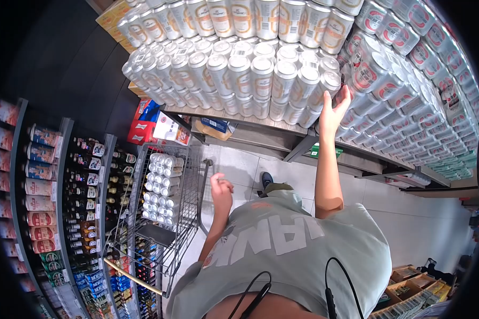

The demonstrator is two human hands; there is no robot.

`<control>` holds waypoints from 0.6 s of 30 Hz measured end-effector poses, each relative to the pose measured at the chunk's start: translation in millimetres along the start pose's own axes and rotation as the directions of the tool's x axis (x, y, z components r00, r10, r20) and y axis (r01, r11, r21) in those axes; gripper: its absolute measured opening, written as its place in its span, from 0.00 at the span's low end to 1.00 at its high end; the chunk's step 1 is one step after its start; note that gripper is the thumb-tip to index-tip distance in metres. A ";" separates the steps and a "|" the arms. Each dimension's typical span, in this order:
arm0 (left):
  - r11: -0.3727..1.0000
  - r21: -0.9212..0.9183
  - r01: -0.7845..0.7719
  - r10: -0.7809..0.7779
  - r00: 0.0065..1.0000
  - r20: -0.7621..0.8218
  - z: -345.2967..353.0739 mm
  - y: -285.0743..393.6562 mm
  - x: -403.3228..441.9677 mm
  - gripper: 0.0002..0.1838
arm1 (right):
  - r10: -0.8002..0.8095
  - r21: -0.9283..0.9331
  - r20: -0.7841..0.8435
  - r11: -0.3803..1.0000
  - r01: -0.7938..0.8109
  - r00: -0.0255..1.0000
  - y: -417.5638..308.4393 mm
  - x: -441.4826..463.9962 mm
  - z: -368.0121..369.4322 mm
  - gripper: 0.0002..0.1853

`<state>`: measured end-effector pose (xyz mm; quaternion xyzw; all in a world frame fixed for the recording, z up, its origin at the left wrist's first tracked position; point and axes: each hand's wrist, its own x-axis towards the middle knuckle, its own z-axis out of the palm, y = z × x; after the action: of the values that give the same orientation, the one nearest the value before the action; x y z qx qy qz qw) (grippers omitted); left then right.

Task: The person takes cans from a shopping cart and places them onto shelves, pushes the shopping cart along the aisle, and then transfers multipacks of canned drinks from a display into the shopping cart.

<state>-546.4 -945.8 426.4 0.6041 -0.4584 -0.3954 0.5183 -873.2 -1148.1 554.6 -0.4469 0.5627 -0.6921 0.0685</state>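
My right hand point(335, 109) is raised to the shelf, thumb and fingers spread. It touches or nearly touches the end of a row of silver cans with orange marks point(307, 80); whether it grips any can I cannot tell. Silver cans with red-and-white labels point(372, 74) stand just right of it, and a small dark object shows by the fingertips. My left hand point(222, 192) hangs in front of my body with fingers loosely curled and nothing visible in it. Nearest to it is a wire shopping cart point(183, 212) with packs of silver cans point(161, 183) inside.
Stacked cans fill the wooden shelf point(239, 118) ahead. Coloured boxes point(157, 125) stand behind the cart. Racks of bottles point(85, 186) and cans point(41, 202) line the left. Wooden crates point(407, 287) are at lower right. Tiled floor point(239, 159) shows beneath the shelf.
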 end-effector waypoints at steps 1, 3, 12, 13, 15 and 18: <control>0.988 0.001 -0.152 0.151 0.982 0.110 16.2 18.4 21.3 0.14 | 0.047 0.095 0.014 0.994 -0.048 0.999 12.0 6.1 2.2 0.35; 0.914 0.013 -0.406 0.389 0.884 0.260 46.4 70.0 61.1 0.16 | 0.061 -0.010 0.048 0.998 -0.061 0.997 3.9 8.2 1.2 0.36; 0.435 0.181 -0.882 0.627 0.441 0.642 147.0 245.0 210.4 0.38 | 0.174 0.151 0.173 0.968 -0.200 0.970 14.0 -2.8 -5.8 0.42; 0.396 0.198 -0.896 0.596 0.415 0.688 158.7 257.5 219.1 0.42 | 0.186 0.143 0.196 0.966 -0.215 0.963 16.7 0.6 -8.9 0.41; 0.302 0.202 -0.932 0.501 0.335 0.798 179.9 273.6 244.1 0.48 | 0.247 0.202 0.244 0.933 -0.298 0.938 22.7 11.6 -10.8 0.40; 0.210 0.176 -0.962 0.392 0.248 0.886 212.0 278.7 280.8 0.57 | 0.266 0.216 0.220 0.925 -0.312 0.939 27.3 19.6 -5.3 0.39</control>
<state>-713.5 -1284.1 669.3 0.2470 -0.9560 -0.0578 0.1476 -899.6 -1165.8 542.5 -0.4094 0.5228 -0.6942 0.2777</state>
